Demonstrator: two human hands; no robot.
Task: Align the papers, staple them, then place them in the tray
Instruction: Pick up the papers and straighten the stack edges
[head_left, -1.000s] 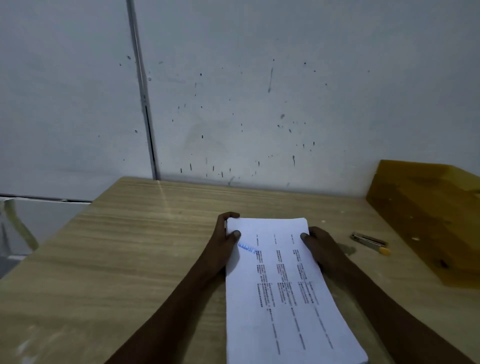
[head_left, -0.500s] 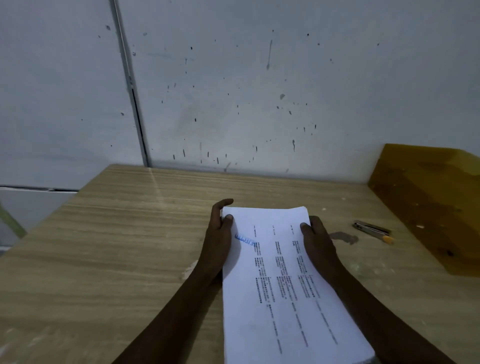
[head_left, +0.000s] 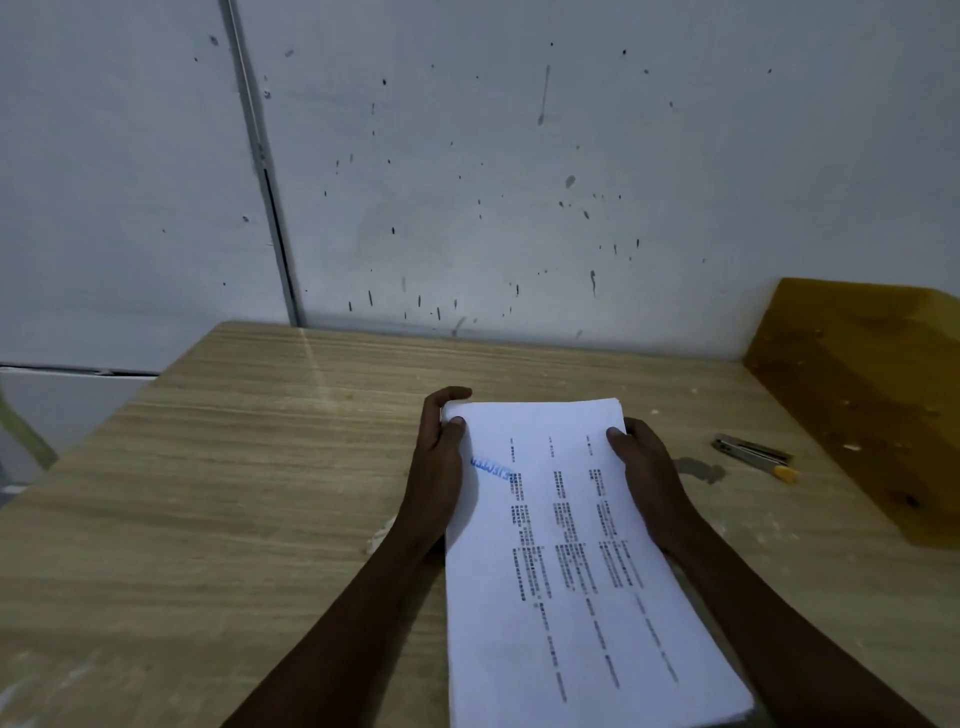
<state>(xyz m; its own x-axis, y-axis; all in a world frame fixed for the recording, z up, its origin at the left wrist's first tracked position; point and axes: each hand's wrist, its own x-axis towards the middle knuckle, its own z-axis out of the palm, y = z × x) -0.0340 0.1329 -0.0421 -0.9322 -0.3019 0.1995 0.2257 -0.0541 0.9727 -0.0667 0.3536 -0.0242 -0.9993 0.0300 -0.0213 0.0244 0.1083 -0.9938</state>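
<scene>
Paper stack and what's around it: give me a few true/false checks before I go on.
1. Both hands hold the paper stack by its far end. True: the left hand grips the left edge, the right hand the right edge.
2. The stapler is in the right hand. False: it lies on the table, to the right of that hand.
3. The yellow tray stands at the table's right side, by the wall. True.
4. The top sheet is blank. False: it bears printed text and a blue stamp.
5. The stack is in the tray. False: it is in the hands, over the table.
</scene>
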